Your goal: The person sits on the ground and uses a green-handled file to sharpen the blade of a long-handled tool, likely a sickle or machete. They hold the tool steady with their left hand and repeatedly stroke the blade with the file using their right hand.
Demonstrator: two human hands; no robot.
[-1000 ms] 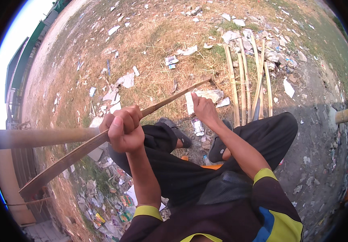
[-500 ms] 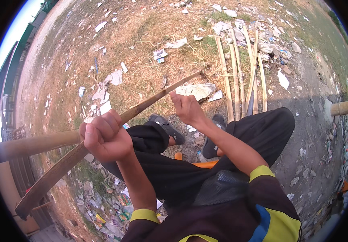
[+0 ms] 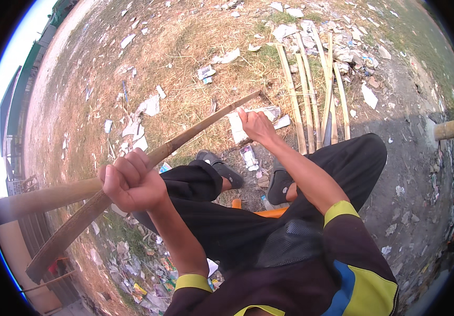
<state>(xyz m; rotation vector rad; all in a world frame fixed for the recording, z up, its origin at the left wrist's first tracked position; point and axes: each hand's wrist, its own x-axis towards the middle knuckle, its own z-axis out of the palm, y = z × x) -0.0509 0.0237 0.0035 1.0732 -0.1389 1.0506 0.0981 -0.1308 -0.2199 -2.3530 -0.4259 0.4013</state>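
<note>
A long bamboo strip (image 3: 195,130) slants across the view from lower left to upper right, narrowing toward its far end. My left hand (image 3: 135,181) is closed in a fist around its middle. Farther along, my right hand (image 3: 257,126) has its fingers curled, with thumb and forefinger at the strip's lower edge near the thin end. A thicker bamboo pole (image 3: 42,201) enters from the left edge and meets the strip at my left fist, where its end is hidden.
Several split bamboo strips (image 3: 307,95) lie ahead to the right, with a dark grey, narrow piece (image 3: 327,135) among them. Another bamboo pole end (image 3: 451,129) juts in at the right edge. Paper scraps and a pale slab (image 3: 239,129) litter dry grass. Something orange (image 3: 272,213) lies under my legs.
My right hand has shifted along the strip toward its thin far end. My left fist keeps its grip on the strip, a little to the left of before.
</note>
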